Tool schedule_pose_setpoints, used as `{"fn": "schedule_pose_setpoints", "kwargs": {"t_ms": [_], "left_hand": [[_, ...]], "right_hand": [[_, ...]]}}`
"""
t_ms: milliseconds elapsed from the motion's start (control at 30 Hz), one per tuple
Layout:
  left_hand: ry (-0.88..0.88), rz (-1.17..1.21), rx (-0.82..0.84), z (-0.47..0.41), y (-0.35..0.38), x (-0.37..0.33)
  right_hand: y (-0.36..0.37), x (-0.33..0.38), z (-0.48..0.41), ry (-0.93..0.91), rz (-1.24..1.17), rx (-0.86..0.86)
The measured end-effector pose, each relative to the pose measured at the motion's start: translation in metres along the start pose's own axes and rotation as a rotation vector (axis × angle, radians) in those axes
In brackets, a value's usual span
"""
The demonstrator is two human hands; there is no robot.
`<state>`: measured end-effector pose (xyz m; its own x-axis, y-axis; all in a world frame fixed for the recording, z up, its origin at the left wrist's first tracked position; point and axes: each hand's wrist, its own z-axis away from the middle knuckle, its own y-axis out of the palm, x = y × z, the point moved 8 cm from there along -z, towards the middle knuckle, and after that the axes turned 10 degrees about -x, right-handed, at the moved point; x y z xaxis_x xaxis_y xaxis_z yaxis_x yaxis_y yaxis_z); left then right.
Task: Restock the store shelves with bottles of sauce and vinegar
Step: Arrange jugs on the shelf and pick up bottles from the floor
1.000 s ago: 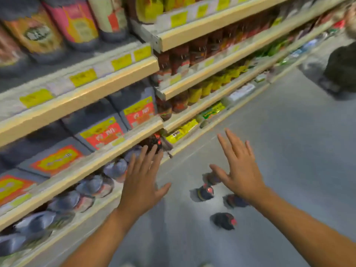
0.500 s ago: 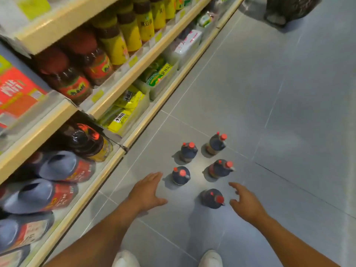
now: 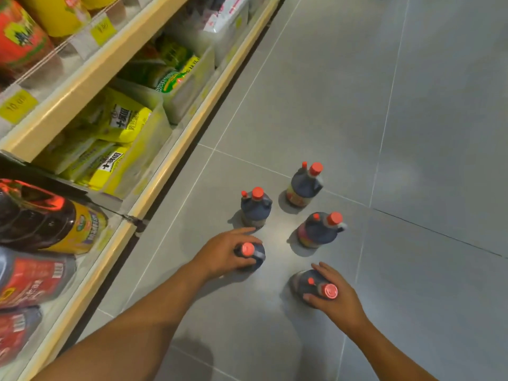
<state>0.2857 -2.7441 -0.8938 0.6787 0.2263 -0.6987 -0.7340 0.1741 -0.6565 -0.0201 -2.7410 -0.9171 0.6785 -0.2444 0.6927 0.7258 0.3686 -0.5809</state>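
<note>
Five dark bottles with red caps stood upright on the grey tiled floor (image 3: 357,105), a little way out from the bottom shelf (image 3: 176,158). The left hand (image 3: 222,254) was curled round the nearest left bottle (image 3: 251,254), fingers wrapping its neck just below the cap. The right hand (image 3: 335,295) gripped the nearest right bottle (image 3: 310,284) the same way, thumb on the near side and fingers over the shoulder, the cap showing between them. Three more bottles stood untouched beyond: one (image 3: 256,209) just past the left hand's fingertips, one (image 3: 319,229) between the two hands and farther out, and the farthest bottle (image 3: 303,185) behind those. On the shelf, yellow packets (image 3: 123,122) sat in clear bins, and large dark sauce bottles (image 3: 46,215) lay at the left edge, blurred.
</note>
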Motion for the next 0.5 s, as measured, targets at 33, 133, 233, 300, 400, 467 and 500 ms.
{"fn": "schedule_pose_setpoints", "kwargs": {"t_ms": [33,133,233,300,400,467,500], "left_hand": [[-0.003,0.005,0.014,-0.001,0.002,0.001],[-0.013,0.000,0.027,0.001,0.002,0.001],[-0.059,0.007,-0.009,0.006,-0.004,-0.002],[-0.101,0.022,-0.071,0.010,-0.012,-0.002],[-0.141,0.032,-0.121,0.020,-0.032,-0.006],[-0.156,0.025,-0.136,0.028,-0.052,-0.013],[-0.162,0.024,-0.143,0.032,-0.064,-0.017]], "right_hand": [[0.001,0.000,0.000,-0.004,0.003,-0.018],[0.004,0.002,0.001,-0.008,0.022,0.007],[0.004,0.006,0.003,-0.019,0.042,0.043],[0.001,0.007,0.003,-0.004,0.015,0.028],[-0.004,0.014,0.006,0.013,-0.022,0.014],[-0.008,0.032,0.010,-0.007,-0.005,0.041],[-0.011,0.044,0.013,-0.017,0.004,0.062]]}}
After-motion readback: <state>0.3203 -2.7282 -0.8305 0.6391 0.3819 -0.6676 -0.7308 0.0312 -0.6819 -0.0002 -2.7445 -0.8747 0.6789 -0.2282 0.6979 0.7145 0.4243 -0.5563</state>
